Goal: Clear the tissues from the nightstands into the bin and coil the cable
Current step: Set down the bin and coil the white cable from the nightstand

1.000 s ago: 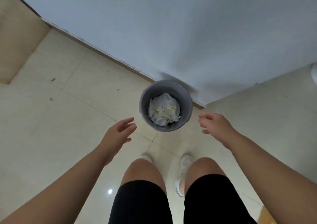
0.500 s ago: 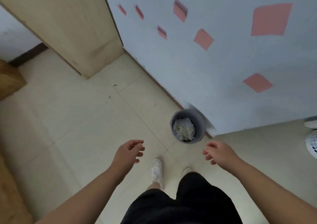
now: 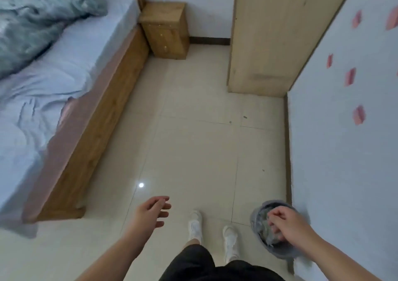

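Observation:
The grey bin [image 3: 280, 251] stands on the floor against the right wall, with crumpled white tissues [image 3: 263, 222] inside it. My right hand [image 3: 286, 223] hangs over the bin's mouth, fingers loosely curled, holding nothing I can see. My left hand [image 3: 153, 213] is out over the bare floor with its fingers spread and empty. A wooden nightstand [image 3: 165, 31] stands far ahead beside the bed; its top looks bare. No cable is in view.
A bed [image 3: 53, 76] with a blue sheet and grey blanket fills the left side. A tall wooden wardrobe [image 3: 271, 35] stands ahead on the right. The wall [image 3: 344, 151] with pink patches runs along the right. Tiled floor lies between them.
My view has swung up and to the left, from looking down into the bin to facing the room. The bin now sits at the lower right under my right hand.

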Motion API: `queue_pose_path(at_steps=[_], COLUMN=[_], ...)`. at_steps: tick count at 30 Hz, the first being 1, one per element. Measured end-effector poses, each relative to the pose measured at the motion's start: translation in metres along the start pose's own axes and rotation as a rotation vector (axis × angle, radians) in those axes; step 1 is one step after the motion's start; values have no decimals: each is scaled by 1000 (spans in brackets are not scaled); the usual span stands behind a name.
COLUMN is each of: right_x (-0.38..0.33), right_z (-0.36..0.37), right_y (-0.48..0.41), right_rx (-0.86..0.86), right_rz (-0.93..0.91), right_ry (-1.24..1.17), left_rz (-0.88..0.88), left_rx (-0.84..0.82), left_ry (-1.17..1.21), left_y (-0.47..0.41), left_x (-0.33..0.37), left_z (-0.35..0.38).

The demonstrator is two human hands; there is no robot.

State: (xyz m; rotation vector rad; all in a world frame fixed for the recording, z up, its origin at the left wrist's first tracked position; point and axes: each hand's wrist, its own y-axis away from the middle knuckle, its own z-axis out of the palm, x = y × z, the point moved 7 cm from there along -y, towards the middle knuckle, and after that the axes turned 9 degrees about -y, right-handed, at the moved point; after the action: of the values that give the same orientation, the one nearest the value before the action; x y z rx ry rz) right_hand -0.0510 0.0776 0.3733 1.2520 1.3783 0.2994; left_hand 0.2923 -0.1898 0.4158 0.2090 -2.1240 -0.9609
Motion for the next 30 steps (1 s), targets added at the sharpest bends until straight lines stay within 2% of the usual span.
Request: queue_pose_path(at_steps=[7, 15, 22, 30], right_x=[-68, -87, -81, -85], right_z=[119, 340, 474, 568], right_y=[-26, 43, 107, 122], right_rx=[-284, -646, -730, -721], right_rz=[-150, -299, -410, -400], right_ry=[381, 792, 955, 1090], left_rz=[-227, -506, -675, -700], left_rx=[406, 731, 761, 725], left_ry=[465, 869, 1027, 1085], left_y=[107, 232, 284, 253], left_x=[-156, -347, -456, -485], left_z=[-76, -71, -69, -142])
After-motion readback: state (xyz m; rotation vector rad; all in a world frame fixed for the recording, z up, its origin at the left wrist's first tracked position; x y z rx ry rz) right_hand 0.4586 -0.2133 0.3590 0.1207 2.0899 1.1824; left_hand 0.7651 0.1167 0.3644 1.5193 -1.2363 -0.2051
